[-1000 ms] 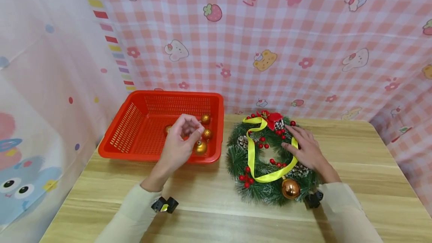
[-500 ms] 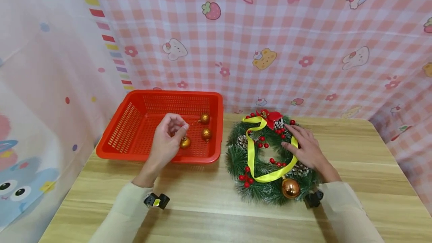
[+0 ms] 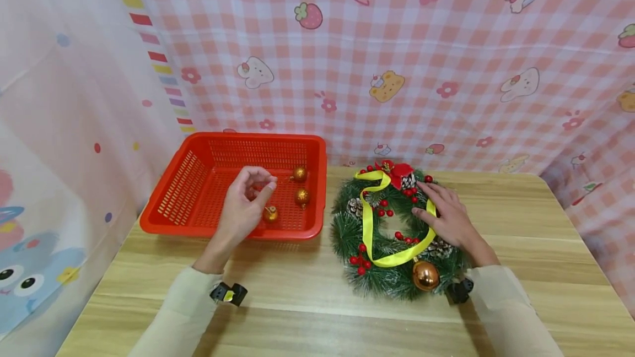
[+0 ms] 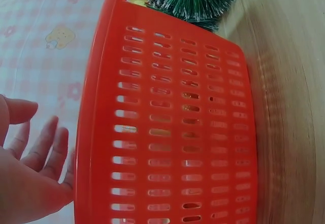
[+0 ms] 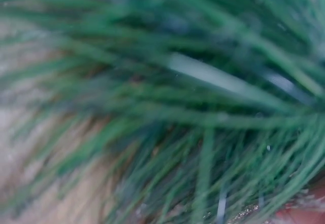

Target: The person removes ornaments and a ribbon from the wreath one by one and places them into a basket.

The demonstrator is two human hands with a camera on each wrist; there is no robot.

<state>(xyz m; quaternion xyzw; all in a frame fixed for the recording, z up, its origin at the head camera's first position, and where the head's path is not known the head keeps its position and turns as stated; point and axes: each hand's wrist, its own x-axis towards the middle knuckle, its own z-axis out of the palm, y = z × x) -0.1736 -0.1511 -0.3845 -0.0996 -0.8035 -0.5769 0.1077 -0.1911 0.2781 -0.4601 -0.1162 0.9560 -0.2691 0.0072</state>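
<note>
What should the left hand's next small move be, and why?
Probably lower the left hand slightly into the red basket: a gold bauble shows just below its fingers, so descending suits either gripping it or setting it down; whether they hold it is unclear.

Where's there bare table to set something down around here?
Bare tabletop shows between the forearms, in front of the basket and wreath, and right of the right hand. The basket's left end looks free. Crowded: the basket's right end, with gold balls, and the narrow strip between basket and wreath.
</note>
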